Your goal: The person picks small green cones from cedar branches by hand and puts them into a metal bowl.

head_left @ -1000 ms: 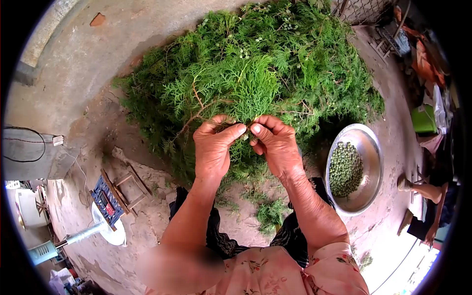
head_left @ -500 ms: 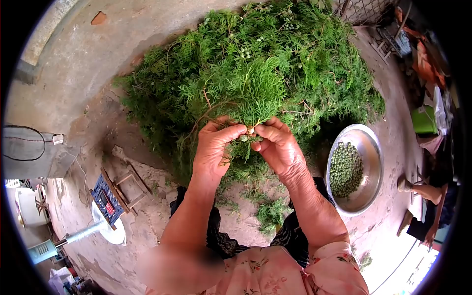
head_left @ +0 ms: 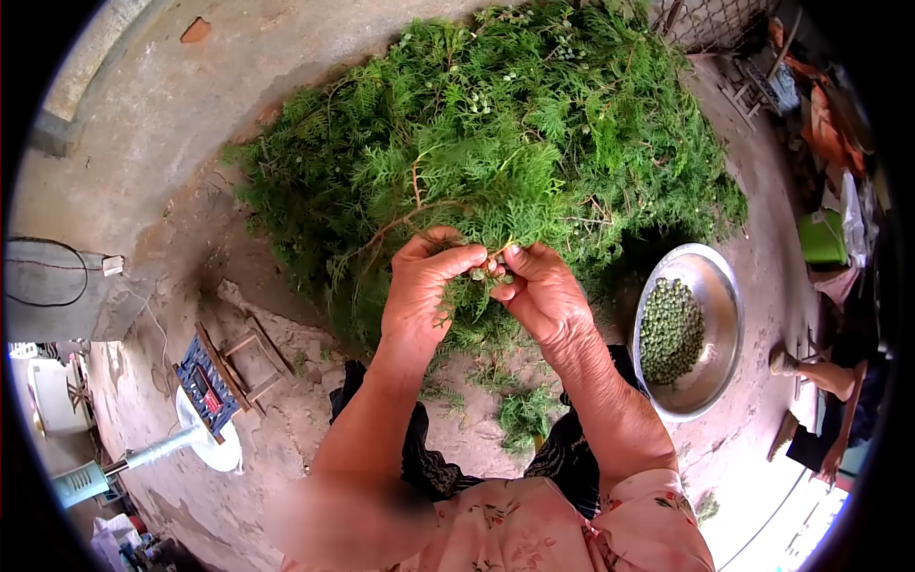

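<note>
A green conifer branch with flat, scaly sprays is held between my two hands in front of the big pile. My left hand pinches its reddish-brown stem between thumb and fingers. Right beside it, my right hand is also closed on the branch, thumb pressed to the forefinger. A few small pale-green cones show between and just below the fingertips. Whether any of them lies inside the right fingers is hidden. To the right, a metal basin holds a heap of round green cones.
The pile of cut conifer branches spreads over the floor ahead. A loose sprig lies between my knees. At left are a small wooden stool and a pedestal fan. Another person's leg shows at far right.
The branch has tipped, and its leafy end now leans lower and to the right. Both hands have shifted slightly right, their fingertips still close together at the stem.
</note>
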A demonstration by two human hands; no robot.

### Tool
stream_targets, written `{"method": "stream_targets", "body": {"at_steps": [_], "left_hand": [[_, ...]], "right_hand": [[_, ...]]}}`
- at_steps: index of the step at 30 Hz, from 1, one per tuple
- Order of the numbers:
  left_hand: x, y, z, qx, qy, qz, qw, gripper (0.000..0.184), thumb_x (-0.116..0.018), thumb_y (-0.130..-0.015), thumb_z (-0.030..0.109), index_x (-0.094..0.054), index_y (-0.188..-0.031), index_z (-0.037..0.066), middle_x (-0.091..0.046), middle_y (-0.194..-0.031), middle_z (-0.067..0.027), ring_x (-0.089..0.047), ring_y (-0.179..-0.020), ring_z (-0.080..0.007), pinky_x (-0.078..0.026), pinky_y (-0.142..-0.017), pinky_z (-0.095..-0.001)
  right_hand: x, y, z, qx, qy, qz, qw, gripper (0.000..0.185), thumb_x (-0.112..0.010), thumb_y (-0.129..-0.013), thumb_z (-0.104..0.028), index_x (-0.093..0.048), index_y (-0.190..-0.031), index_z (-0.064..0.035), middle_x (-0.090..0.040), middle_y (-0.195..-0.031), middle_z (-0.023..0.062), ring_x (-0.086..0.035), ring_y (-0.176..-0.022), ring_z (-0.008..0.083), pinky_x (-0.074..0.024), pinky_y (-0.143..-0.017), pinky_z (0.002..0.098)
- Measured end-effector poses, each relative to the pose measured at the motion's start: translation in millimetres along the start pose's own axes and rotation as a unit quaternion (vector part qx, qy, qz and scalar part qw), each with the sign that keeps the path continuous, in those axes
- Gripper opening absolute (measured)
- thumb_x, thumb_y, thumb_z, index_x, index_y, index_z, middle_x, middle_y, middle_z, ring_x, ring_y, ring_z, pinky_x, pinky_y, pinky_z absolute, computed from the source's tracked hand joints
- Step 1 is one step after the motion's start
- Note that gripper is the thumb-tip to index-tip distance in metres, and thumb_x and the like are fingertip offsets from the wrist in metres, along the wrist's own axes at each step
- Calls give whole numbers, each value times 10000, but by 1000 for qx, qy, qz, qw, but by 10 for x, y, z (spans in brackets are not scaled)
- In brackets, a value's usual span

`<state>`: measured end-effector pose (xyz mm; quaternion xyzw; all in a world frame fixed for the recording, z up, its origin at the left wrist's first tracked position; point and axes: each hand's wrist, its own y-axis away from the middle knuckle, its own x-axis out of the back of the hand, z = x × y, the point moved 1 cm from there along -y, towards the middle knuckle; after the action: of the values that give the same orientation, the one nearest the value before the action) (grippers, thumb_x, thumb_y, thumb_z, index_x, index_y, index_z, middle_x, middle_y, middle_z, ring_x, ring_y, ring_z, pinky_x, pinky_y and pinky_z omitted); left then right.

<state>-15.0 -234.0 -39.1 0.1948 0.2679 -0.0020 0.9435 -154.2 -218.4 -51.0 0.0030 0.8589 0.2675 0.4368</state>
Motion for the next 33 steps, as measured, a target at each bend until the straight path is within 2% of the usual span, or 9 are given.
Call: {"method": "stream_targets", "body": {"at_steps": [11,14,18,21,22,23,25,29,33], "left_hand": [[33,-51,-44,-135,22,70,988,138,-669,-719,-40,-591,-830,-11,-622,-775,-77,-596,-711,-142,-473,-680,-252],[13,-36,-72,-153,19,89,984,150,-673,-712,-53,-592,-830,-10,-615,-773,-64,-583,-701,-123,-469,-664,-238],[-47,8,-82,-156,19,92,983,146,-666,-709,-73,-593,-819,-12,-602,-760,-54,-573,-700,-113,-466,-649,-234],[-52,15,-89,-150,23,92,984,139,-660,-709,-79,-590,-812,-17,-597,-751,-56,-572,-683,-118,-466,-641,-240],[-41,13,-91,-151,23,93,984,139,-660,-709,-79,-590,-812,-17,-597,-751,-56,-572,-683,-118,-466,-641,-240],[-30,6,-98,-144,25,70,987,137,-660,-709,-78,-588,-809,-18,-596,-750,-58,-574,-673,-123,-467,-636,-244],[-36,-1,-83,-140,28,48,989,135,-660,-708,-77,-586,-805,-19,-595,-749,-61,-575,-662,-128,-469,-631,-249],[-47,-14,-74,-113,38,40,992,119,-656,-712,-72,-578,-782,-16,-600,-737,-75,-582,-651,-150,-472,-622,-271],[-68,-8,-36,-82,64,48,993,113,-650,-720,-60,-568,-780,-10,-617,-740,-104,-583,-651,-169,-471,-621,-287]], "right_hand": [[-17,18,-134,67,-36,-77,994,188,-587,-832,-198,-538,-899,-30,-568,-799,73,-509,-634,139,-368,-490,218],[-209,112,-63,166,272,34,947,208,-715,-734,-164,-591,-843,-37,-553,-649,-9,-479,-537,37,-383,-467,183],[-227,78,29,353,534,28,767,256,-702,-704,-56,-584,-927,-11,-587,-771,53,-547,-675,117,-454,-599,239],[-150,30,18,351,500,11,791,222,-686,-729,-53,-582,-921,-8,-591,-766,42,-542,-632,107,-450,-573,227],[-186,72,-23,231,420,20,877,152,-660,-772,-84,-584,-882,-12,-586,-750,28,-527,-579,97,-429,-513,216],[-164,76,-50,232,420,20,877,152,-660,-772,-84,-584,-882,-12,-586,-750,28,-527,-579,97,-429,-513,216],[-96,60,-70,64,113,-11,992,117,-638,-803,-119,-583,-842,-24,-573,-727,13,-502,-537,78,-385,-460,194],[-26,21,-85,65,5,-47,997,99,-570,-851,-134,-567,-892,-43,-572,-757,44,-524,-580,120,-398,-482,227],[155,9,-236,111,17,69,991,90,-522,-873,-116,-546,-907,-37,-567,-787,78,-533,-644,152,-434,-552,254]]}}
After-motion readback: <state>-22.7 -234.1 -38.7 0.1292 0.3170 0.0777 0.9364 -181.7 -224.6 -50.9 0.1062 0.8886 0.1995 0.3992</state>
